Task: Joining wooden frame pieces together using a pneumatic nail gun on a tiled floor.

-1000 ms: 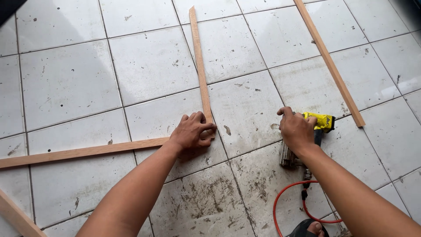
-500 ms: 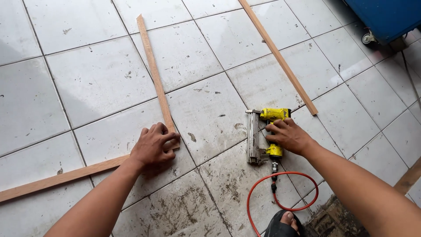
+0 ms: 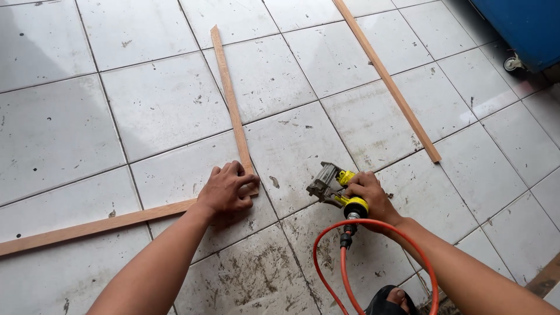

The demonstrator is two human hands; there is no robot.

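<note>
My left hand [image 3: 227,189] presses flat on the corner where two thin wooden strips meet on the tiled floor. One strip [image 3: 230,99] runs away from me; the other strip [image 3: 87,228] runs off to the left. My right hand [image 3: 370,195] grips a yellow and grey pneumatic nail gun [image 3: 331,185], held just above the floor, a short way right of the corner. An orange air hose [image 3: 350,256] loops from the gun's handle back toward me.
A third long wooden strip [image 3: 388,79] lies diagonally at the right. A blue cart with a caster wheel [image 3: 513,61] stands at the top right. My sandalled foot [image 3: 394,300] shows at the bottom. Another wood piece [image 3: 545,277] lies at the lower right edge.
The right hand has lifted the nail gun off the floor and turned it toward the corner joint. The left hand stays pressed on the joint. The view has shifted right.
</note>
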